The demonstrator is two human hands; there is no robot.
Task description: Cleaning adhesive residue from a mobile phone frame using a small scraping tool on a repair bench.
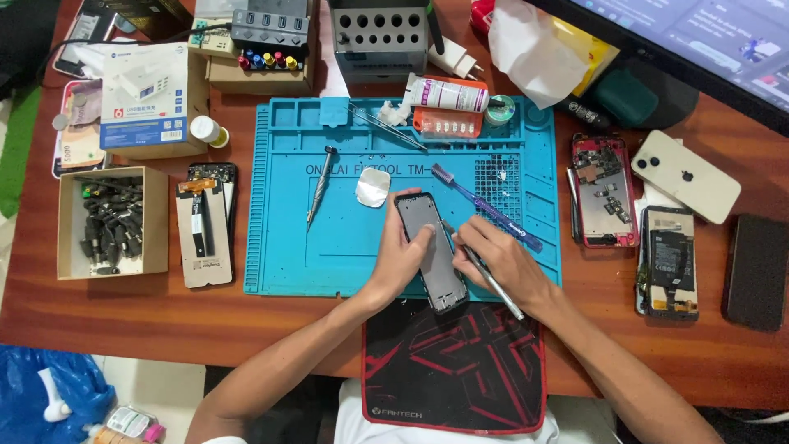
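Toothbrush [485,207] lies just beyond right hand [501,263] gripping a tool [491,282]; left hand [403,255] clasps phone frame [431,251] on blue mat [288,247].

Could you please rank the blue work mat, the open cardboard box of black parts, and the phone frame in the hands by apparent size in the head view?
1. Blue work mat, by far the largest.
2. Cardboard box.
3. Phone frame, held by the left hand; partly covered, but clearly smallest.

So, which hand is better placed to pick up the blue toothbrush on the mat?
The right hand: the blue toothbrush lies just above it, though it holds a thin metal tool. The left hand steadies the phone frame.
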